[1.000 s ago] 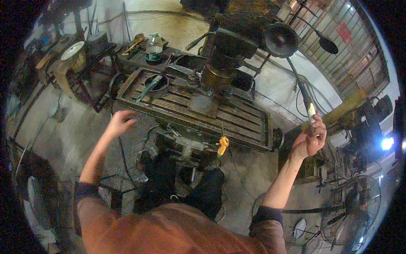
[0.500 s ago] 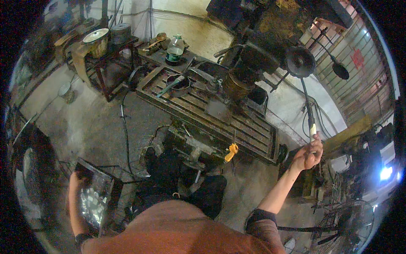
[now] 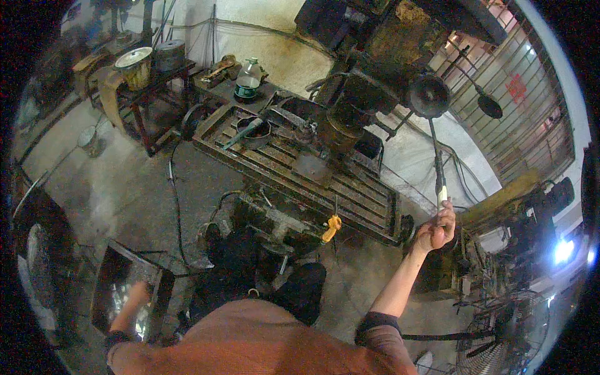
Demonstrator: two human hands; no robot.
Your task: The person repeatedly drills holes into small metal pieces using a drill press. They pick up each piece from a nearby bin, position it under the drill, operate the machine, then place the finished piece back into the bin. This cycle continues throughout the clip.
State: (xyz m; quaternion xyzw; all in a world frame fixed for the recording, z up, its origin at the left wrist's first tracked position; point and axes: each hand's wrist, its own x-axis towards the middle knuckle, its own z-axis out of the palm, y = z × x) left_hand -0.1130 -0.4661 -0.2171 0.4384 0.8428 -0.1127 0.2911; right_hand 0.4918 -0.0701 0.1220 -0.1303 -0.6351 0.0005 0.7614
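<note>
Raised on my right side, my right hand (image 3: 437,230) is closed round the pale grip of a long dark lever (image 3: 439,169). The lever runs up to a round black hub (image 3: 429,95) on the machine's head. At lower left, my left hand (image 3: 140,292) reaches over a dark open box (image 3: 164,294) that holds several small shiny pieces (image 3: 119,297). Its fingers are blurred, and whether they grip a piece cannot be made out. In front of me is the slotted machine table (image 3: 275,165); a dark pan (image 3: 255,134) with a teal-handled brush (image 3: 240,134) stands on it.
A yellow-orange handle (image 3: 331,229) sticks out at the machine table's near edge. A clear bottle with green liquid (image 3: 247,81) stands behind the table's left end. Further left, a pot (image 3: 134,69) rests on a stand. A wire-cage fan (image 3: 500,350) is at lower right.
My left hand has moved right, from the box's left side to over its inside. My right hand stays on the lever. The whole view has shifted slightly.
</note>
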